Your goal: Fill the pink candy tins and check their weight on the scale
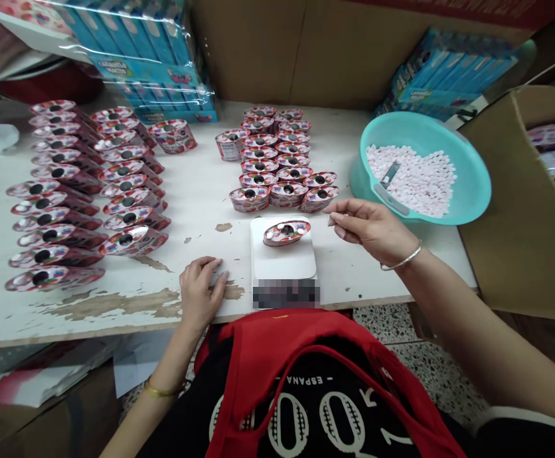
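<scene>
One oval pack (287, 235) stands upright on the single scale (284, 264) at the desk (201, 210)'s front edge, likely there so its weight reads; display blurred. White spots on its top: print or pellets, can't tell. Right hand (365, 226) just right of the pack, grip narrow, thumb near bent fingers; can't tell if a small piece is held. Left hand (203, 289) rests by the front edge left of the scale, grip loose, no object visible, probably just support.

Behind the scale: middle packs (258, 166), about 17, tops up, one slightly apart. Toward the left edge: left packs (122, 172), about 22, two columns plus one single; rows probably keep them upright. Near the right edge, one basin (468, 172), apparently within right-hand reach: white pieces (420, 181), uncountable, one scoop (391, 175). Back edge: two blue box stacks (138, 57). Far right: one carton (506, 254).
</scene>
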{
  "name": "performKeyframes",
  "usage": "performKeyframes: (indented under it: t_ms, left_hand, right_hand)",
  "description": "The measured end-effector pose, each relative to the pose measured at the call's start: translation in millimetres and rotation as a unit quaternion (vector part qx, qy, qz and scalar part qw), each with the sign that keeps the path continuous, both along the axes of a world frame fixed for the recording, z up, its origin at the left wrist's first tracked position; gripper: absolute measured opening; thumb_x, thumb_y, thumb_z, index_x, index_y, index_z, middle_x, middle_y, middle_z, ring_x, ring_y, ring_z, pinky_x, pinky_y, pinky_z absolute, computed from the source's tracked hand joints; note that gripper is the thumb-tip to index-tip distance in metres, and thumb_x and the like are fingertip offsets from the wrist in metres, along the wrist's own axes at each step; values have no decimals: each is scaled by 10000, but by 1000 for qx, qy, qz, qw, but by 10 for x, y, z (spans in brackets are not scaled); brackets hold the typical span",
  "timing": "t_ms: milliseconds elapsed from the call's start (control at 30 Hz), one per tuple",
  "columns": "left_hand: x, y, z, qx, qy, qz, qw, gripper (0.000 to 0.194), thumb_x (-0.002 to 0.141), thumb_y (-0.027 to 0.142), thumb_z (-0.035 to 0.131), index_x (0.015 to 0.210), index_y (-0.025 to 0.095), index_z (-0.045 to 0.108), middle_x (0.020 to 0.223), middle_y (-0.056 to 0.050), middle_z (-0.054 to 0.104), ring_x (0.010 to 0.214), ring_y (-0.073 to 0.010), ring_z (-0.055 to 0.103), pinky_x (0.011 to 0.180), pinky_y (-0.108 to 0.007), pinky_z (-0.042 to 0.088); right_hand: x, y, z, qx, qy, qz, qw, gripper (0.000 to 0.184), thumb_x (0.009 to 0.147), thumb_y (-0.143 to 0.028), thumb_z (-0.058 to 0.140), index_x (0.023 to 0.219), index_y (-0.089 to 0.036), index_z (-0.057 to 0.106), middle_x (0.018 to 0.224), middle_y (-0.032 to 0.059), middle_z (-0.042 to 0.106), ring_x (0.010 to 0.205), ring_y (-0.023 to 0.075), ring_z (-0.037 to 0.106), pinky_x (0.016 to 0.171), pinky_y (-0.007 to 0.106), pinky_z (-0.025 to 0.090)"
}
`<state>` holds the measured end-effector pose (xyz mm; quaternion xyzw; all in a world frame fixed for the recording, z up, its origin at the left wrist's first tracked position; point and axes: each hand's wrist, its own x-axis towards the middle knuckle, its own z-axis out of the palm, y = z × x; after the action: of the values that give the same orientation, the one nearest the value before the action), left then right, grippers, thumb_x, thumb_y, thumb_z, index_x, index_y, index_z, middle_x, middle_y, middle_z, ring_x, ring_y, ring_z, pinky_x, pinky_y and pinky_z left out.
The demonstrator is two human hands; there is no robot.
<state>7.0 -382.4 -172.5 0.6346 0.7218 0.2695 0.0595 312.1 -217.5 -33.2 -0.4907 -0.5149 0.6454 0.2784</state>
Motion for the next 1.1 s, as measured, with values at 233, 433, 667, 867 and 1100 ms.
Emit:
performKeyframes:
  t_ms: [233,433,667,867,1100]
  left_hand:
    - [177,41,204,60,-41,-22,997,471,904,345,557,1346,196,489,1197,-126,584,1137,-249,540,998,-409,404]
    - [455,279,556,136,-19,-138,981,580,896,348,576,1446,282,404,1408,-126,472,1290,-279,445,1089,-442,324]
    - [570,491,612,100,31,-192,976,629,922,488,491,1494,277,336,1549,-120,341,1419,-317,304,1135,-477,246]
    - [720,627,642,89,35,-218,971,667,914,521,492,1501,255,320,1569,-138,311,1454,-324,254,1137,-490,221]
    - [778,784,674,105,33,-222,969,572,925,481,493,1451,282,395,1568,-126,320,1465,-318,241,1134,-520,210]
  right_hand:
    - [61,-405,-138,176,-139,15,974,287,908,-270,549,1161,-186,656,769,22,584,596,115,479,603,284,442]
    - [-80,-658,-219,315,-209,69,923,473,949,-176,414,1411,-183,516,901,86,612,830,197,580,822,365,487]
    - [-199,-677,-331,308,-202,105,924,560,965,-135,354,1518,-225,359,985,105,618,908,209,604,846,375,514]
    - [-342,-629,-431,280,-183,144,931,578,949,-122,362,1523,-181,339,1182,169,627,1085,253,608,938,452,499]
    - [-363,-496,-239,255,-82,64,961,448,940,-196,455,1382,-186,525,1141,128,667,1102,225,606,946,415,495]
